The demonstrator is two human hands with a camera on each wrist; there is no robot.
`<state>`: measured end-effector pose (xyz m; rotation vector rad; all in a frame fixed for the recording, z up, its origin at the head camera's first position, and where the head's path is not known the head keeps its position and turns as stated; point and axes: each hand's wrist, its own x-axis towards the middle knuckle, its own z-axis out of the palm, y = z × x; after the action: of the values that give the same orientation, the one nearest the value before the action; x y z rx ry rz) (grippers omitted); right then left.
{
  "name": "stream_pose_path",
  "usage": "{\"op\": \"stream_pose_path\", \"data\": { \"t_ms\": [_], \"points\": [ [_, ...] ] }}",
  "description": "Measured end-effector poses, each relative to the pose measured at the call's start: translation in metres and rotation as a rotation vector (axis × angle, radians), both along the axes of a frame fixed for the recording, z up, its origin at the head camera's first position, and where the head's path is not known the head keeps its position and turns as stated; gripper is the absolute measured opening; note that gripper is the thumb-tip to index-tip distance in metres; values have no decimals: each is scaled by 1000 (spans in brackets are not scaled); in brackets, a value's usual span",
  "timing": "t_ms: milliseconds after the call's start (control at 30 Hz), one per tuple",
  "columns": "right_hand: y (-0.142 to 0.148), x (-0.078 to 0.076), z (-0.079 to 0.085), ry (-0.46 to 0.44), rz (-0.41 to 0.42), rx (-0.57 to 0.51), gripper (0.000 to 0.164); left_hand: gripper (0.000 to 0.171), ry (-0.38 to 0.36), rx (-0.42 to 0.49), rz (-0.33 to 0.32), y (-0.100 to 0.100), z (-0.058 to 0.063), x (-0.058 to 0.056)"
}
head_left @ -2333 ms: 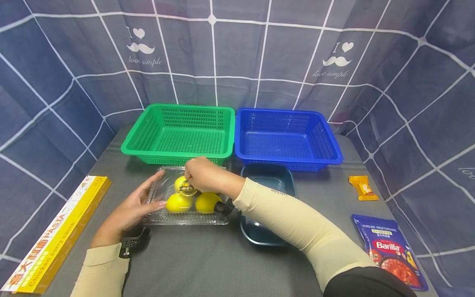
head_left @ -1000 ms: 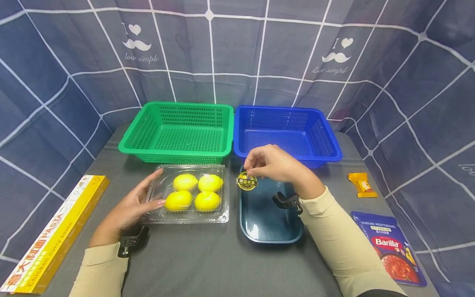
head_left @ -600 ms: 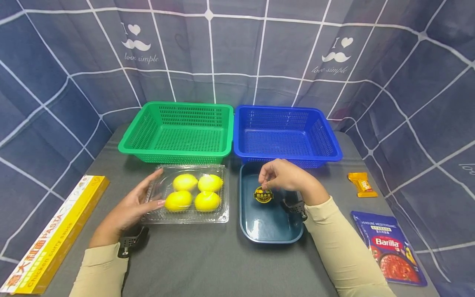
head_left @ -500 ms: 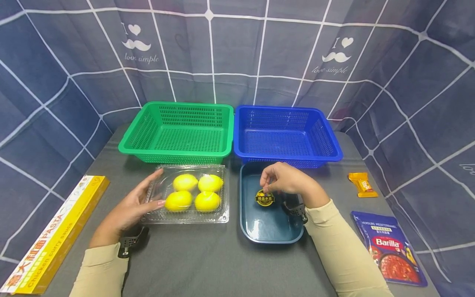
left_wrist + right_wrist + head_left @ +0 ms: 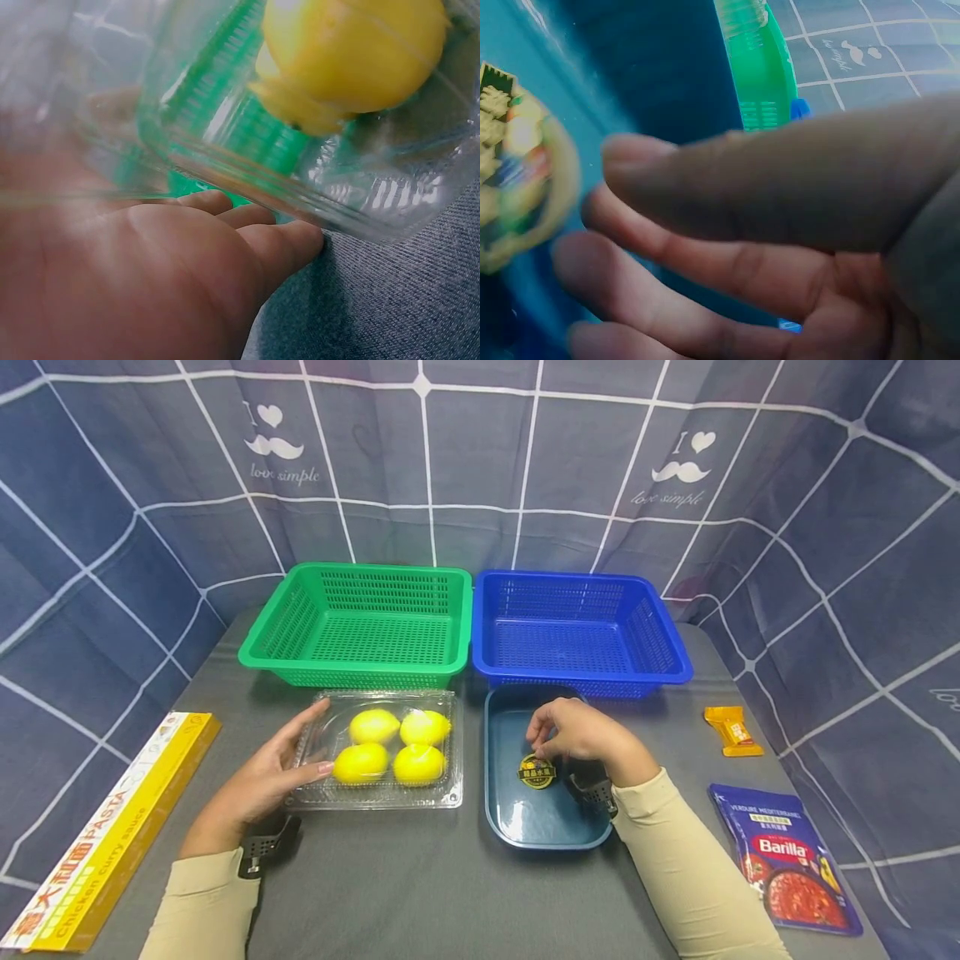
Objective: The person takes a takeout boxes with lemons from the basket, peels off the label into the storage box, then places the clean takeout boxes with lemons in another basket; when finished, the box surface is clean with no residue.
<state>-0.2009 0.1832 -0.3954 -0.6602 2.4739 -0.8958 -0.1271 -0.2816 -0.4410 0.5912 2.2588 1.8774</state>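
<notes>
Several lemons [image 5: 375, 727] lie in a clear plastic clamshell box [image 5: 405, 798] in front of the green basket. My left hand [image 5: 272, 777] rests against the box's left side, fingers extended along its edge and thumb on the lid. In the left wrist view a lemon [image 5: 352, 52] shows through the plastic above my palm. A round black-and-gold fruit sticker [image 5: 537, 772] lies in the dark blue tray [image 5: 517, 831]. Just above it is my right hand [image 5: 581, 735], its fingers loosely bent. The right wrist view shows thumb and fingers apart, the sticker off beyond their tips.
A green basket [image 5: 352, 677] and a blue basket [image 5: 585, 680] stand side by side at the back. A long yellow-and-white pasta box [image 5: 120, 835] lies at left. An orange packet [image 5: 732, 732] and a Barilla sauce pouch [image 5: 783, 860] lie at right.
My right hand has carried the sticker from the lemon box rightward to the dark blue tray and let it go there. My left hand has stayed at the box's left side.
</notes>
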Motion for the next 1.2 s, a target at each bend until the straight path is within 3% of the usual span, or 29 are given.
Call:
{"op": "stream_pose_path", "data": {
  "t_ms": [267, 400, 500, 633, 767, 967, 1200],
  "points": [
    [9, 4, 5, 39, -124, -47, 15, 90, 8, -18, 6, 0, 1, -1],
    [14, 3, 6, 38, -219, -170, 17, 90, 21, -23, 8, -1, 1, -2],
    [16, 2, 5, 9, -334, -323, 20, 90, 15, -29, 13, -1, 1, -2],
    [18, 1, -1, -107, -516, -678, 22, 90, 0, -36, 22, 0, 1, -2],
    [26, 1, -9, -242, -665, -1008, 13, 91, -8, -39, 13, 0, -2, -3],
    [46, 3, -16, -435, -871, -1300, 30, 91, -1, -45, 11, -1, -3, -2],
    [59, 0, -19, -723, -1081, -1607, 26, 91, 18, -18, -1, -1, -2, -1]
  ]
}}
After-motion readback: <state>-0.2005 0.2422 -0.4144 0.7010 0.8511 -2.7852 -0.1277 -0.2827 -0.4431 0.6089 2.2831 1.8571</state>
